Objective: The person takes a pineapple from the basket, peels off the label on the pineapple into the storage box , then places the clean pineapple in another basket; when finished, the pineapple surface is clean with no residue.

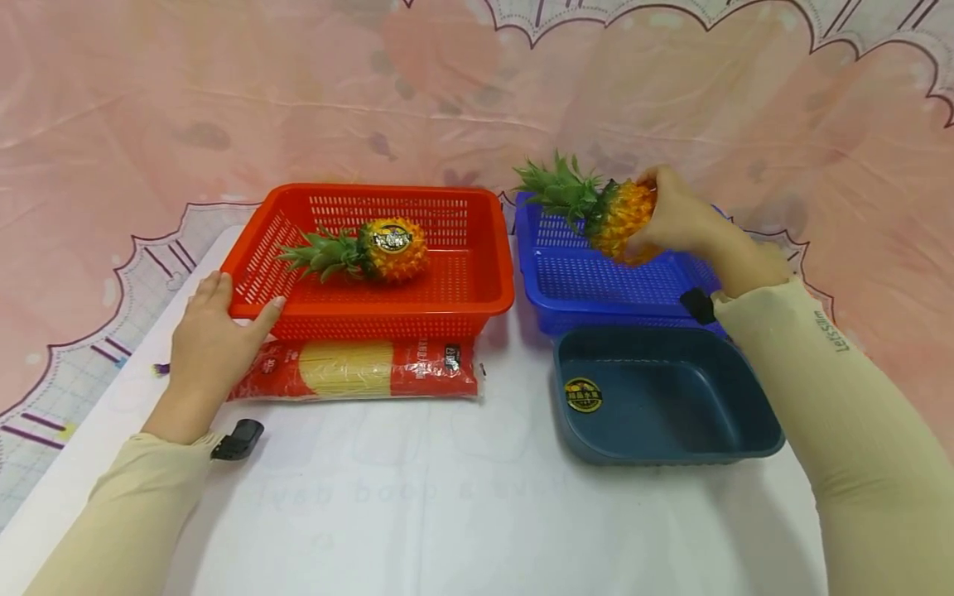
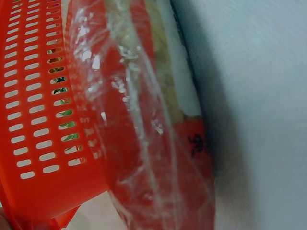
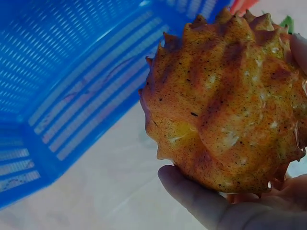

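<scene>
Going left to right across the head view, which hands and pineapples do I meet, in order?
Left hand → pineapple lying in the red basket → second pineapple → right hand gripping it.

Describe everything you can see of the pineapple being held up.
The pineapple has a glossy, orange-yellow body with blunt spikes and dark specks, greening toward its leafy crown. It looks hard, perhaps plastic. Tilted nearly sideways, crown to the person's left, it is gripped near its base by the right hand, seemingly over the blue basket.
</scene>
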`<control>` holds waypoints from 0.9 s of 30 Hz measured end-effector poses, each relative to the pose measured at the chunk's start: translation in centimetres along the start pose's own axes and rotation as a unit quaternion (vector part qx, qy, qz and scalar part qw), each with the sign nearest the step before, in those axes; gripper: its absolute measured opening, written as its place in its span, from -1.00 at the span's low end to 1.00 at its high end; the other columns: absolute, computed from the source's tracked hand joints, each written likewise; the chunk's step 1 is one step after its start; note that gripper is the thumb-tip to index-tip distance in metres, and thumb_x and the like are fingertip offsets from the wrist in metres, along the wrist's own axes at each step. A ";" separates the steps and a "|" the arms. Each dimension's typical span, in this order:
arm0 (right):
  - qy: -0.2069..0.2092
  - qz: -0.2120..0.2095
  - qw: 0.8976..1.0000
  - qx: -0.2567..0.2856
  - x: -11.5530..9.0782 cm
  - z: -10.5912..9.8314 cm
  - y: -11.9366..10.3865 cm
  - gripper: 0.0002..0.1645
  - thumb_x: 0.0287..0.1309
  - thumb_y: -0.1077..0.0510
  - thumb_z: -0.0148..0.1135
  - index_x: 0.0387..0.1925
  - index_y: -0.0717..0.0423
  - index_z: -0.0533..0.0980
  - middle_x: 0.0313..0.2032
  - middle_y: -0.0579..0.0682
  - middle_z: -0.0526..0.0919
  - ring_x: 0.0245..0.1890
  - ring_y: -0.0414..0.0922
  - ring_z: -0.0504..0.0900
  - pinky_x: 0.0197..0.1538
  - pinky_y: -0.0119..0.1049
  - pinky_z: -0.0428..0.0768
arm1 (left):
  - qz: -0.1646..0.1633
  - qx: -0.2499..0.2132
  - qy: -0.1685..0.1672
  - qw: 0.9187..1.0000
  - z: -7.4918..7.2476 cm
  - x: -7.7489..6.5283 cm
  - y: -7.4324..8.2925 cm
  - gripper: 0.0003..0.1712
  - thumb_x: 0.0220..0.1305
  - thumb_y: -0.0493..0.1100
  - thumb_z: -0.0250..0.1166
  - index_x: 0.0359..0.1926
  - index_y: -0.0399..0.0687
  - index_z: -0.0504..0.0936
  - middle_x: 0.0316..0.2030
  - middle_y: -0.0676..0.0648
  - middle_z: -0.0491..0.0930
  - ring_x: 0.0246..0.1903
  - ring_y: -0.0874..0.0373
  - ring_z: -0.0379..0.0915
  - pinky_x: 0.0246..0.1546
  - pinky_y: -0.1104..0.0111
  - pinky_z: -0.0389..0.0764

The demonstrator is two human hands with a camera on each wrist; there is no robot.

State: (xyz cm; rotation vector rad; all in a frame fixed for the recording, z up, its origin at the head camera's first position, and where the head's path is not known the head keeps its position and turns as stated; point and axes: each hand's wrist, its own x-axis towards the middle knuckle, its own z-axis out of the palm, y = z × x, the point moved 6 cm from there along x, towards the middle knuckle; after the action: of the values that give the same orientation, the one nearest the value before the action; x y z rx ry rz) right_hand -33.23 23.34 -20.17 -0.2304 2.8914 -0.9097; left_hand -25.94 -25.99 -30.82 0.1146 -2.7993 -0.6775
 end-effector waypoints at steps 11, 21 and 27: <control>0.020 0.046 0.998 -0.049 1.4 -1.4 5.2 0.11 -0.22 0.23 0.39 0.26 0.46 -0.09 0.16 0.47 0.09 0.07 0.31 0.22 0.11 0.21 0.31 | -0.001 -0.004 0.003 1.000 -0.1 0.1 0.1 0.01 0.25 0.33 -0.10 0.34 -0.46 -0.04 0.34 -0.46 -0.07 0.35 -0.34 -0.20 0.26 -0.21 -0.05; 0.017 0.069 0.995 -0.071 2.1 -1.0 7.4 0.14 -0.26 0.19 0.41 0.25 0.52 -0.07 0.14 0.50 0.11 0.06 0.34 0.21 0.08 0.22 0.31 | -0.002 -0.008 0.005 1.000 0.1 0.0 0.0 0.00 0.26 0.32 -0.09 0.34 -0.46 -0.02 0.34 -0.46 -0.05 0.34 -0.35 -0.18 0.26 -0.22 -0.04; 0.000 0.093 0.993 -0.075 2.3 -1.0 8.5 0.11 -0.28 0.17 0.42 0.19 0.53 -0.05 0.07 0.50 0.13 -0.01 0.31 0.23 0.02 0.20 0.36 | -0.005 -0.006 0.004 1.000 0.0 0.0 0.0 0.00 0.26 0.32 -0.09 0.34 -0.46 -0.02 0.34 -0.46 -0.06 0.34 -0.36 -0.18 0.25 -0.23 -0.03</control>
State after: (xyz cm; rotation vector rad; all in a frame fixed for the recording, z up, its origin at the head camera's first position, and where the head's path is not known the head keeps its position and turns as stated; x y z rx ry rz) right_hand -36.55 30.38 -24.41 0.0269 2.9223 -0.6628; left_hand -25.90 -25.96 -30.83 0.1283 -2.7883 -0.6945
